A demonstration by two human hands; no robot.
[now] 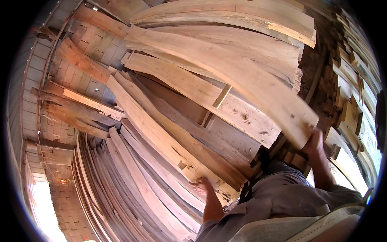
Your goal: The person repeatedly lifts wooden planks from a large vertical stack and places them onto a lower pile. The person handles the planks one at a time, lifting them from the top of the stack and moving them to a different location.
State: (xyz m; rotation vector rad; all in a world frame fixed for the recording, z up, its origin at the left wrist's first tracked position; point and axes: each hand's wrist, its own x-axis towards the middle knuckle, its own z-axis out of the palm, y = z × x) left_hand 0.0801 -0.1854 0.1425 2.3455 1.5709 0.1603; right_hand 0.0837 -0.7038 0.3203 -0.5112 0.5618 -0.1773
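A long pale wooden board [246,76] slants across the top of a stack, its near end tilted toward me. My right hand [314,142] is closed on that end at the corner, slightly smeared by motion. My left hand [202,186] is open, its fingers stretched out beside another long board [157,139] that has a dark hole near its near end. Whether the fingertips touch this board I cannot tell. A wide board with rough patches [246,115] lies between the two, and a short wooden strip [221,97] sits crosswise next to it.
Several long boards [141,181] stand close together at the lower left. More boards [225,12] are piled at the far side. On the right rises a stack with jutting ends [348,113]. A brick wall [86,40] and a bright opening [42,205] lie on the left.
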